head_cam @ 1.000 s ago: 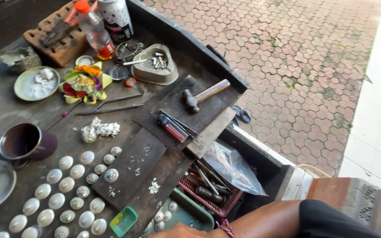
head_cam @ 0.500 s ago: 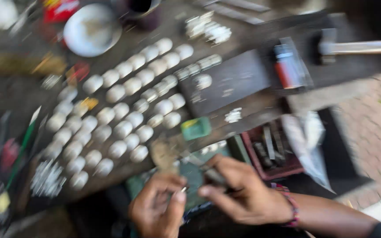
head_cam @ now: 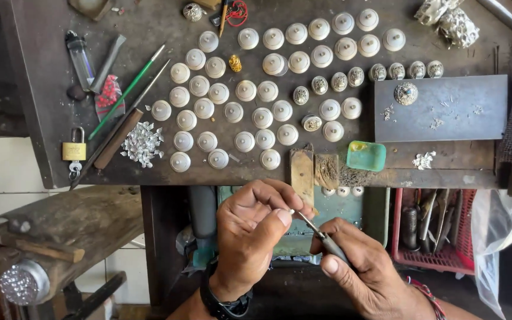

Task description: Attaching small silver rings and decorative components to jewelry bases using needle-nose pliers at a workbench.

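Note:
My left hand [head_cam: 255,228] pinches a tiny pale piece [head_cam: 292,211] between thumb and forefinger, just below the bench's front edge. My right hand [head_cam: 365,266] grips thin metal tweezers [head_cam: 320,234] whose tip meets that piece. Above the hands, several round white domed caps [head_cam: 262,117] lie in rows on the dark workbench [head_cam: 42,118]. A wooden bench peg [head_cam: 302,172] juts out right over my left fingers.
A small green dish [head_cam: 366,156] and a grey metal slab [head_cam: 445,109] holding a domed silver ornament [head_cam: 406,93] sit to the right. Left lie a brass padlock [head_cam: 74,151], green-handled tools [head_cam: 127,92] and silver scraps [head_cam: 143,143]. A red basket of tools [head_cam: 434,228] hangs below.
The view swung from the far bench and paving down onto the near bench edge. Both hands came into view and now meet with the tweezers at the tiny piece.

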